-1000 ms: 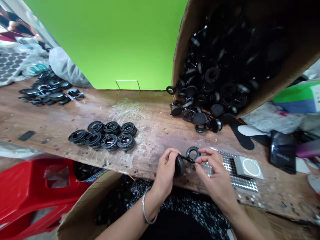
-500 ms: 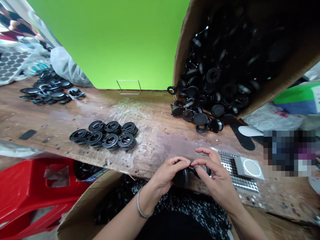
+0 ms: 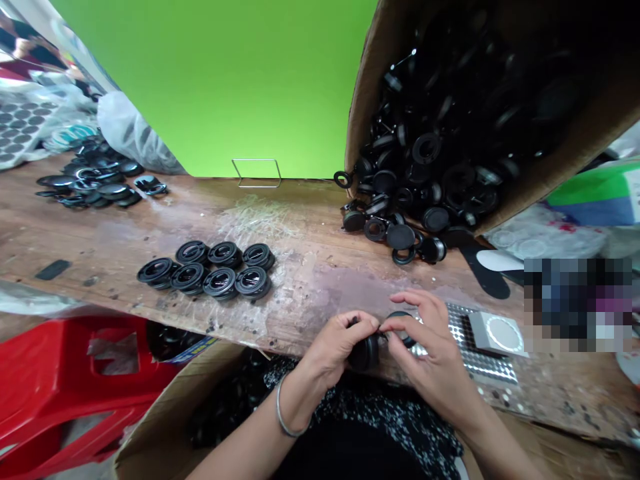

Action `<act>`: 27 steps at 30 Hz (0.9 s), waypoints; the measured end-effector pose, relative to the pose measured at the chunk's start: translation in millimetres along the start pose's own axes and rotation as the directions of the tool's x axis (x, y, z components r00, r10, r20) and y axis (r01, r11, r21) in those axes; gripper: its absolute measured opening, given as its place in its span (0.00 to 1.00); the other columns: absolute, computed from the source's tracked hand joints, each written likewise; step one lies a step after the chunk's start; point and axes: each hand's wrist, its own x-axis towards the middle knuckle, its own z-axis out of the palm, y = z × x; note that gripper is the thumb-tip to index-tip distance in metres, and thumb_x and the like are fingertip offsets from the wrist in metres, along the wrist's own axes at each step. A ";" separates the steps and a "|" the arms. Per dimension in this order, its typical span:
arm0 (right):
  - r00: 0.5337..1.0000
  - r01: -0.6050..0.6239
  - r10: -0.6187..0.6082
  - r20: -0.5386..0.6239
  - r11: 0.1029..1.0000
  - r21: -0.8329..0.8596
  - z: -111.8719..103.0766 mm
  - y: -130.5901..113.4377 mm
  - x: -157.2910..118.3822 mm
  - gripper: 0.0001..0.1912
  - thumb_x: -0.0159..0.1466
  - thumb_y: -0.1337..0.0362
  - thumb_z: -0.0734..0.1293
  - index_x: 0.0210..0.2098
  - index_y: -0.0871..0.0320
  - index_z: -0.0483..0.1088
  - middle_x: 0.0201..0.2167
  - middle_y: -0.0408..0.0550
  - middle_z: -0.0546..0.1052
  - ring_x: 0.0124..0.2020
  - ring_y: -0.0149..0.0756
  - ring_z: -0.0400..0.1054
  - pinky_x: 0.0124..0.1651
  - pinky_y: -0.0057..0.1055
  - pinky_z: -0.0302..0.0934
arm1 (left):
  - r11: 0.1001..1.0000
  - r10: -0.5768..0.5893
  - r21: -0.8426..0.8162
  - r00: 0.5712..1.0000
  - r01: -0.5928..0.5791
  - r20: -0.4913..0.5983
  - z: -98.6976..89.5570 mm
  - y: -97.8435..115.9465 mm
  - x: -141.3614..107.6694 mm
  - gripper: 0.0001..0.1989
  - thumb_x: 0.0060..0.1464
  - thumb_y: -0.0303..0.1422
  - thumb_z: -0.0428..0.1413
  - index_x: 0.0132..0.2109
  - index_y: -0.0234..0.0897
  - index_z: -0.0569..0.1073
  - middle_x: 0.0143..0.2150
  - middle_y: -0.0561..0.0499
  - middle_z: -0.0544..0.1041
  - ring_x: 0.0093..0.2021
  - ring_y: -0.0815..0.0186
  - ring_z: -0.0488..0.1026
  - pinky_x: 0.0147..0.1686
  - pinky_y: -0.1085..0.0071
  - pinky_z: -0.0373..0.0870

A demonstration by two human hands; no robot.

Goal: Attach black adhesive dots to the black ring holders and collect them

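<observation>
Near the front edge of the wooden table, my left hand (image 3: 336, 343) is closed on a round black part (image 3: 365, 352), with thumb and index finger pinched at its top. My right hand (image 3: 431, 347) meets it there, its thumb and index finger pinched on something small and dark that I cannot make out. A dark ring-shaped piece (image 3: 401, 320) shows behind the right fingers. Several round black parts (image 3: 221, 283) stand in two rows left of my hands.
A cardboard box (image 3: 361, 87) spills black parts onto the table (image 3: 310, 267) at back right. A green panel (image 3: 215, 87) stands behind. Right of my hands lie a silvery dotted sheet (image 3: 463, 333) and a grey block (image 3: 495, 333). A red stool (image 3: 45, 360) is at lower left.
My right hand's fingers have shifted slightly, and more of the dark ring-shaped piece shows behind them. My left hand stays nearly in place around the black part.
</observation>
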 end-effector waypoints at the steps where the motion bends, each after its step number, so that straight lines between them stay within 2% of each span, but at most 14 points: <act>1: 1.000 0.015 -0.015 0.000 1.000 -0.014 -0.5 -0.4 0.7 0.07 0.62 0.72 0.64 0.35 0.54 0.72 0.50 0.51 0.68 0.57 0.48 0.57 0.59 0.55 0.51 | 1.000 0.007 0.006 1.000 -0.007 -0.003 0.6 0.2 0.0 0.15 0.44 0.42 0.66 0.27 0.34 0.74 0.23 0.57 0.67 0.25 0.72 0.59 0.27 0.74 0.53; 9: 0.994 0.094 -0.085 0.065 0.983 -0.155 -5.8 3.1 5.8 0.08 0.61 0.73 0.64 0.35 0.55 0.72 0.48 0.51 0.69 0.58 0.51 0.57 0.58 0.55 0.50 | 0.999 0.036 0.007 0.999 -0.036 0.000 0.9 -0.4 0.2 0.13 0.45 0.39 0.65 0.26 0.34 0.73 0.23 0.57 0.66 0.24 0.73 0.58 0.27 0.74 0.53; 11: 0.998 0.050 -0.043 0.049 0.986 -0.158 -7.0 5.5 6.7 0.06 0.61 0.71 0.64 0.34 0.55 0.72 0.46 0.51 0.70 0.56 0.49 0.59 0.58 0.53 0.51 | 0.999 0.051 0.021 0.999 -0.050 -0.009 0.5 -0.9 0.6 0.13 0.45 0.39 0.65 0.26 0.35 0.73 0.22 0.57 0.66 0.23 0.73 0.58 0.26 0.74 0.54; 16: 0.988 -0.145 0.144 0.045 0.989 0.007 -4.9 4.8 6.9 0.02 0.62 0.66 0.66 0.34 0.54 0.71 0.43 0.50 0.71 0.51 0.44 0.62 0.53 0.46 0.58 | 0.982 0.142 0.138 0.988 -0.133 -0.062 1.9 -4.2 1.8 0.11 0.47 0.39 0.64 0.28 0.35 0.75 0.25 0.56 0.68 0.26 0.72 0.61 0.28 0.75 0.56; 19: 0.985 -0.163 0.164 0.047 0.986 -0.012 -1.1 1.3 6.1 0.04 0.62 0.66 0.66 0.30 0.53 0.71 0.43 0.48 0.71 0.51 0.45 0.62 0.54 0.48 0.55 | 0.966 0.188 0.190 0.980 -0.173 -0.067 3.7 -6.7 2.1 0.11 0.49 0.38 0.62 0.29 0.35 0.74 0.26 0.55 0.69 0.28 0.71 0.62 0.30 0.75 0.58; 23: 0.979 -0.179 0.180 0.091 0.984 -0.019 1.2 0.4 5.7 0.05 0.60 0.69 0.65 0.28 0.55 0.69 0.41 0.48 0.71 0.48 0.44 0.62 0.51 0.46 0.56 | 0.967 0.166 0.207 0.984 -0.152 -0.056 7.0 -9.0 1.0 0.10 0.50 0.37 0.61 0.29 0.35 0.75 0.26 0.55 0.69 0.28 0.72 0.62 0.30 0.76 0.59; 25: 0.976 -0.186 0.186 0.113 0.982 -0.011 -0.5 3.3 5.1 0.06 0.60 0.70 0.64 0.27 0.55 0.67 0.39 0.48 0.71 0.47 0.43 0.62 0.49 0.44 0.56 | 0.973 0.168 0.173 0.984 -0.156 -0.060 8.9 -9.2 0.0 0.10 0.51 0.37 0.61 0.29 0.35 0.75 0.27 0.55 0.70 0.29 0.72 0.63 0.31 0.77 0.61; 27: 0.976 -0.190 0.190 0.104 0.982 -0.013 -4.5 8.8 3.5 0.06 0.60 0.70 0.64 0.27 0.55 0.66 0.38 0.47 0.70 0.46 0.42 0.62 0.48 0.43 0.56 | 0.988 0.142 0.083 0.985 -0.134 -0.095 9.8 -9.0 -0.7 0.10 0.52 0.40 0.60 0.34 0.36 0.77 0.27 0.55 0.69 0.28 0.72 0.63 0.29 0.77 0.63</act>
